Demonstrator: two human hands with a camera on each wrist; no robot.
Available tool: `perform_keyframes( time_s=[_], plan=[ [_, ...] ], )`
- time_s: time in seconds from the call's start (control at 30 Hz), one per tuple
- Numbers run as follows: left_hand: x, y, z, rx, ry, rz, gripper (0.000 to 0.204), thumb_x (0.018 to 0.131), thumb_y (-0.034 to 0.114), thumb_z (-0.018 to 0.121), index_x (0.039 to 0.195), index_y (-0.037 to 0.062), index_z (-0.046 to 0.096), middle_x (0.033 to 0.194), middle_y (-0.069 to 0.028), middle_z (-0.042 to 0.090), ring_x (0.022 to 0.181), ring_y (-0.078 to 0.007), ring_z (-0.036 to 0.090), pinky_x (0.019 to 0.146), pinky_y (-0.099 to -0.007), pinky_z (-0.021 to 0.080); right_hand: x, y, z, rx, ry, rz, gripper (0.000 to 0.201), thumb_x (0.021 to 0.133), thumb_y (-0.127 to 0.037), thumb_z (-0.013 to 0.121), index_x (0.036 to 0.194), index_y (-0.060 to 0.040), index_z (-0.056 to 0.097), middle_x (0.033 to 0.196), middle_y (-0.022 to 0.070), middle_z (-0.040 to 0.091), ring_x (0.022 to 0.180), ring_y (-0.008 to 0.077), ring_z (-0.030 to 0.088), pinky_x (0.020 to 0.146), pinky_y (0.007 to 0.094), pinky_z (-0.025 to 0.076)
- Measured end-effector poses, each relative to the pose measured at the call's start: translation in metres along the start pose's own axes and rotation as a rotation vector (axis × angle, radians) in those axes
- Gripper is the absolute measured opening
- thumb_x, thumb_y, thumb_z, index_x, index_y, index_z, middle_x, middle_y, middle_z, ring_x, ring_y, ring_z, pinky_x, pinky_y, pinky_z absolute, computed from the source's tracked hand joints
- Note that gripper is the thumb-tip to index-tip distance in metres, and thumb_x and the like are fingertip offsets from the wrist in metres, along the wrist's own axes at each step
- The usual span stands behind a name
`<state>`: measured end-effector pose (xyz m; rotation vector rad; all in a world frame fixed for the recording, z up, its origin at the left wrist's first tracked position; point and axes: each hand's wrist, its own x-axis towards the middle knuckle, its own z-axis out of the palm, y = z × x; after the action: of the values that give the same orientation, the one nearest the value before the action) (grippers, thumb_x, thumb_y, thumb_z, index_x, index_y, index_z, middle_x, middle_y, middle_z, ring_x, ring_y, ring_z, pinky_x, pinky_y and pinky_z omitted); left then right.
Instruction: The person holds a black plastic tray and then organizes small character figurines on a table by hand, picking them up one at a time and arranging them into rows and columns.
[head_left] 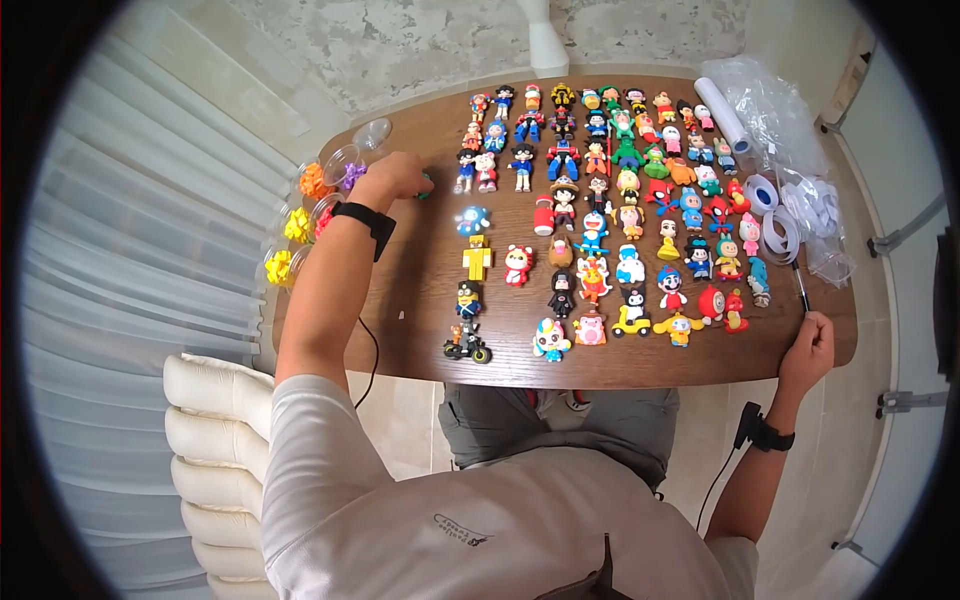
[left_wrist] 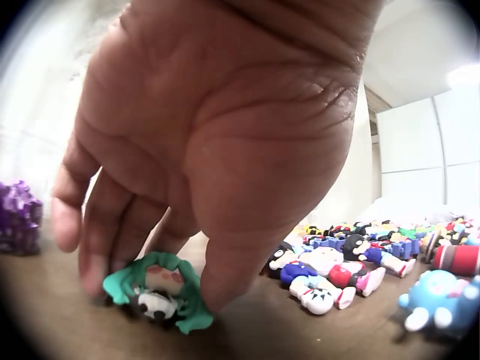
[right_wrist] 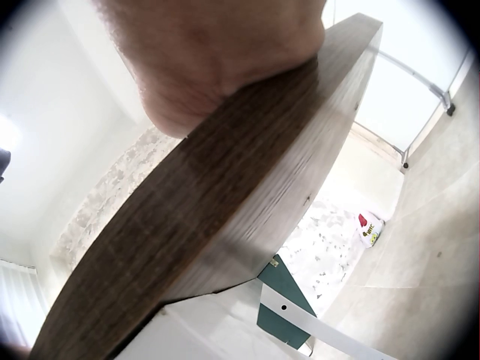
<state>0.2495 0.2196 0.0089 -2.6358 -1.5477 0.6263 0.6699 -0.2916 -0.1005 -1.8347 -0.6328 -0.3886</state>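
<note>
The left hand (head_left: 403,176) pinches a teal-haired figure (left_wrist: 161,283) at six o'clock from its palm, mostly hidden in the head view; the right hand (head_left: 808,350) holds a black stick (head_left: 803,290), lower end covered.

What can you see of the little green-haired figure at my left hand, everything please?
The green-haired figure is small and smooth, like molded plastic or rubber. Its teal hair flares at both sides around a pale area with pinkish-red patches; in front is a white shape with black patches. Your left hand pinches it, thumb on one side, fingers on the other. It is at the wooden table's surface; whether it fully rests there is unclear. Finer details are blurred.
</note>
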Motion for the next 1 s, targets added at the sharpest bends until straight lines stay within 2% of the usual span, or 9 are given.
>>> perform_keyframes(
  time_s=[0.13, 0.23, 0.33, 0.43, 0.53, 0.57, 0.87, 1.0],
  plan=[
    [-0.014, -0.003, 0.004, 0.019, -0.06, 0.073, 0.042, 0.086, 0.04, 0.066, 0.1, 0.002, 0.075, 0.106, -0.0207, 0.073, 0.101, -0.0369, 0.069, 0.087, -0.0456, 0.054, 0.0, -0.004, 0.001, -0.013, 0.004, -0.029, 0.016, 0.098, -0.016, 0.063, 0.093, -0.0012, 0.066, 0.071, -0.0066, 0.043, 0.066, 0.0042, 0.038, 0.059, 0.0221, 0.034],
    [-0.017, -0.001, -0.001, 0.035, -0.005, 0.053, 0.046, 0.087, 0.041, 0.066, 0.113, 0.0035, 0.071, 0.104, -0.0205, 0.073, 0.1, -0.0374, 0.069, 0.086, -0.0458, 0.055, 0.0, -0.001, 0.0, -0.042, -0.017, -0.014, 0.016, 0.098, -0.016, 0.063, 0.092, -0.0013, 0.066, 0.07, -0.0064, 0.043, 0.065, 0.0042, 0.039, 0.059, 0.0223, 0.034],
    [-0.016, 0.028, -0.003, -0.19, 0.383, 0.126, 0.052, 0.086, 0.038, 0.069, 0.126, 0.0059, 0.064, 0.115, -0.021, 0.071, 0.106, -0.0365, 0.067, 0.092, -0.0444, 0.053, 0.001, 0.002, 0.0, -0.035, -0.023, -0.002, 0.016, 0.097, -0.016, 0.063, 0.092, -0.0015, 0.066, 0.07, -0.0063, 0.042, 0.065, 0.0044, 0.038, 0.058, 0.0226, 0.034],
    [-0.011, 0.067, -0.01, -0.315, 0.394, 0.391, 0.063, 0.083, 0.033, 0.075, 0.138, 0.01, 0.055, 0.129, -0.0199, 0.065, 0.119, -0.0373, 0.06, 0.102, -0.0446, 0.048, 0.0, -0.002, 0.0, -0.066, -0.015, -0.004, 0.016, 0.097, -0.016, 0.064, 0.091, -0.0016, 0.065, 0.069, -0.0065, 0.042, 0.065, 0.0044, 0.038, 0.058, 0.0228, 0.034],
    [-0.018, 0.101, -0.013, -0.172, 0.379, 0.5, 0.071, 0.079, 0.031, 0.08, 0.141, 0.0127, 0.052, 0.138, -0.018, 0.058, 0.129, -0.039, 0.051, 0.108, -0.0465, 0.043, 0.0, -0.003, -0.001, -0.06, -0.016, 0.005, 0.016, 0.097, -0.016, 0.063, 0.091, -0.0015, 0.065, 0.069, -0.0064, 0.042, 0.065, 0.0044, 0.038, 0.058, 0.0228, 0.035],
    [-0.02, 0.109, -0.015, -0.132, 0.365, 0.522, 0.076, 0.077, 0.031, 0.08, 0.145, 0.0143, 0.048, 0.135, -0.0168, 0.058, 0.13, -0.0401, 0.049, 0.108, -0.0491, 0.044, 0.0, -0.004, -0.001, -0.063, -0.016, 0.011, 0.016, 0.097, -0.015, 0.063, 0.091, -0.0014, 0.065, 0.07, -0.0064, 0.043, 0.065, 0.0045, 0.039, 0.058, 0.0228, 0.035],
    [-0.011, 0.116, -0.008, -0.084, 0.305, 0.469, 0.069, 0.078, 0.034, 0.08, 0.14, 0.0145, 0.055, 0.138, -0.0116, 0.056, 0.129, -0.0373, 0.051, 0.106, -0.0477, 0.045, 0.001, -0.002, 0.0, -0.052, -0.008, 0.009, 0.016, 0.097, -0.016, 0.063, 0.092, -0.001, 0.066, 0.071, -0.0064, 0.045, 0.066, 0.0044, 0.04, 0.06, 0.0225, 0.036],
    [-0.015, 0.114, -0.004, -0.107, 0.359, 0.496, 0.065, 0.079, 0.034, 0.08, 0.137, 0.0136, 0.057, 0.135, -0.0121, 0.058, 0.127, -0.0356, 0.052, 0.103, -0.0485, 0.046, 0.001, -0.003, 0.0, -0.044, 0.0, -0.006, 0.018, 0.097, -0.018, 0.064, 0.092, -0.0014, 0.067, 0.071, -0.0059, 0.048, 0.067, 0.0047, 0.042, 0.061, 0.0227, 0.037]
  ],
)
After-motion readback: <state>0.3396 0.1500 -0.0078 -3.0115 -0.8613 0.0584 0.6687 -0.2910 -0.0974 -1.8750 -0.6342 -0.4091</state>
